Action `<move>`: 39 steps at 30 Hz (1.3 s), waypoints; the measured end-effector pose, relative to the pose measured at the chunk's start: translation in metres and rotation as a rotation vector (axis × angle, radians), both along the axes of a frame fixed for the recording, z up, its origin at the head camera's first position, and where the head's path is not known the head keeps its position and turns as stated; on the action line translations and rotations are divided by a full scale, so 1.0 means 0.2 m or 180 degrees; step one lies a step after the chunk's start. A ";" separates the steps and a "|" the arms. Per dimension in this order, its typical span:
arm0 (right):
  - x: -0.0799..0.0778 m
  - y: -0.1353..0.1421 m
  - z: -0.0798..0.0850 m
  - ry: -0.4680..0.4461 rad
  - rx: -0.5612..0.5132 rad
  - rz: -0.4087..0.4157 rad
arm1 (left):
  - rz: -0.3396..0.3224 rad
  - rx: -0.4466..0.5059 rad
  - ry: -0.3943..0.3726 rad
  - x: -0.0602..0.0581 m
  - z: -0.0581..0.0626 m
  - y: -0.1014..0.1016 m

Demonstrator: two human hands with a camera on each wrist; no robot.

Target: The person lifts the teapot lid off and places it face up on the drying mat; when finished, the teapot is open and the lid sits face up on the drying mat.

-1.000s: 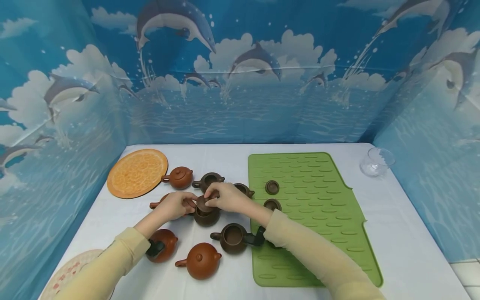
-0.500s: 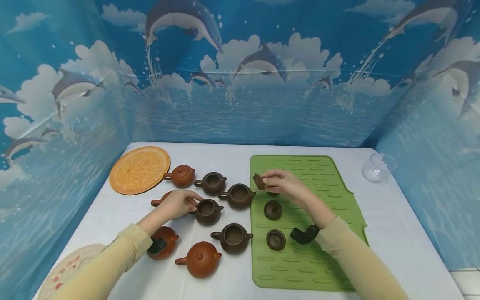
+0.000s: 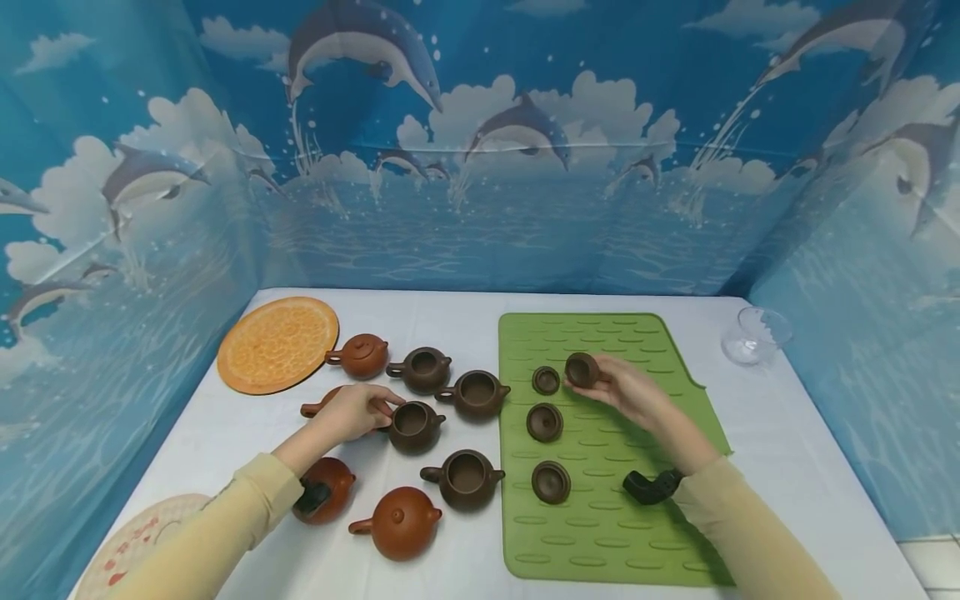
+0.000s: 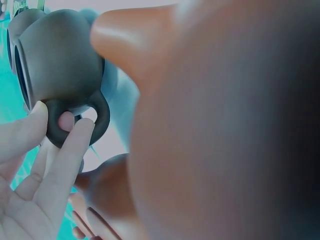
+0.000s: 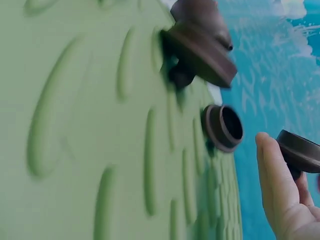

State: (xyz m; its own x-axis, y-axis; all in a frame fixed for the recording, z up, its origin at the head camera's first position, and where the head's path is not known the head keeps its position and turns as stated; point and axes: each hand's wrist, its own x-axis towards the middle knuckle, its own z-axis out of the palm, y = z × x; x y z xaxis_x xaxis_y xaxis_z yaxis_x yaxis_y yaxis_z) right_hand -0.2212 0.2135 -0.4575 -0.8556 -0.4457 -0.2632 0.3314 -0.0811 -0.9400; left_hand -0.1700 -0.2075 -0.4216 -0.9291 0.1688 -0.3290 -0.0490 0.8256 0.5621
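My left hand [image 3: 360,414] grips the handle of a small dark brown teapot [image 3: 415,427], whose top is uncovered. In the left wrist view, thumb and fingers pinch the looped handle of that teapot [image 4: 62,62]. Over the green mat [image 3: 622,517], my right hand [image 3: 622,387] holds a dark teapot lid [image 3: 582,370] with its hollow underside showing. The right wrist view has the lid [image 5: 301,152] at the fingertips, knob side toward the hand. Just left of it, three dark lids lie knob down in a column on the mat, the nearest being one lid [image 3: 546,380].
Several other lidless dark teapots stand around the held one, such as a teapot [image 3: 467,480] in front. Reddish-brown lidded teapots, one a teapot [image 3: 405,523], stand farther left. An orange round placemat [image 3: 277,344], a patterned placemat [image 3: 131,542] and a glass bowl [image 3: 752,338] sit near the edges.
The right hand has lifted the lid off the teapot, carried it right over the green mat and turned its underside outward. The left hand has stayed at the teapot.
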 end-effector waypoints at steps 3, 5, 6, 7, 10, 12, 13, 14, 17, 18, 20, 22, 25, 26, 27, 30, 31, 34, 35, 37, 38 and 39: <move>0.00 0.02 -0.02 0.0002 0.0229 -0.0068 | -0.0008 0.0020 0.0012 0.00 -0.01 0.00; 0.00 0.02 -0.02 0.0039 0.0482 -0.0090 | 0.0006 0.0040 0.0016 0.00 -0.01 0.00; 0.01 0.03 -0.03 0.0064 0.0629 -0.0096 | -0.0010 0.0040 0.0028 0.00 -0.01 0.00; 0.01 0.03 -0.03 0.0108 0.0780 -0.0098 | 0.0005 0.0039 0.0027 0.00 -0.01 0.00; 0.03 0.02 -0.04 0.0242 0.1240 -0.0108 | 0.0048 0.0023 0.0025 0.01 -0.01 0.00; 0.03 0.02 -0.04 0.0337 0.1490 -0.0132 | 0.0059 -0.0006 0.0028 0.01 -0.01 0.00; 0.04 0.02 -0.04 0.0371 0.1599 -0.0155 | 0.0085 -0.0018 0.0020 0.01 -0.01 0.00; 0.04 0.02 -0.05 0.0411 0.1696 -0.0175 | 0.0083 -0.0029 0.0024 0.01 -0.01 0.01; 0.05 0.02 -0.05 0.0540 0.1944 -0.0224 | 0.0102 -0.0021 0.0025 0.02 -0.01 0.01; 0.05 0.03 -0.05 0.0571 0.2019 -0.0231 | 0.0103 -0.0007 0.0032 0.02 -0.01 0.01; 0.06 0.03 -0.06 0.0622 0.2116 -0.0241 | 0.0090 0.0029 0.0049 0.02 -0.01 0.00; 0.06 0.04 -0.07 0.0641 0.2147 -0.0234 | 0.0065 0.0048 0.0067 0.02 -0.01 0.00; 0.07 0.05 -0.08 0.0638 0.2063 -0.0245 | 0.0065 0.0064 0.0073 0.02 -0.01 0.01; 0.07 0.05 -0.08 0.0645 0.2031 -0.0242 | 0.0050 0.0052 0.0085 0.02 -0.01 0.01; 0.07 0.05 -0.08 0.0653 0.1996 -0.0240 | 0.0051 0.0046 0.0086 0.02 -0.01 0.01; 0.07 0.05 -0.08 0.0704 0.1962 -0.0244 | 0.0069 0.0003 0.0084 0.02 -0.01 0.01; 0.08 0.04 -0.07 0.0737 0.1991 -0.0236 | 0.0057 -0.0029 0.0081 0.02 -0.01 0.01; 0.09 0.04 -0.06 0.0804 0.2083 -0.0190 | 0.0016 -0.0121 0.0073 0.03 -0.01 0.01; 0.09 0.04 -0.06 0.0825 0.2116 -0.0181 | -0.0011 -0.0145 0.0078 0.03 0.00 0.00; 0.10 0.05 -0.05 0.0860 0.2205 -0.0166 | -0.0063 -0.0174 0.0109 0.04 0.00 0.00; 0.10 0.05 -0.05 0.0875 0.2247 -0.0168 | -0.0081 -0.0186 0.0140 0.04 0.00 0.00; 0.09 0.05 -0.04 0.0920 0.2307 -0.0183 | -0.0090 -0.0185 0.0168 0.04 0.01 0.00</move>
State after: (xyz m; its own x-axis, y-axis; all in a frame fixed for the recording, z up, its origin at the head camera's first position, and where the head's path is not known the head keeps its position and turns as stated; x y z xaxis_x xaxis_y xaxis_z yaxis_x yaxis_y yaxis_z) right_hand -0.2023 0.2233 -0.4659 -0.9511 -0.2006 -0.2347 0.0792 0.5762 -0.8134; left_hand -0.1628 -0.2072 -0.4199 -0.9406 0.1773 -0.2896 0.0033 0.8576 0.5142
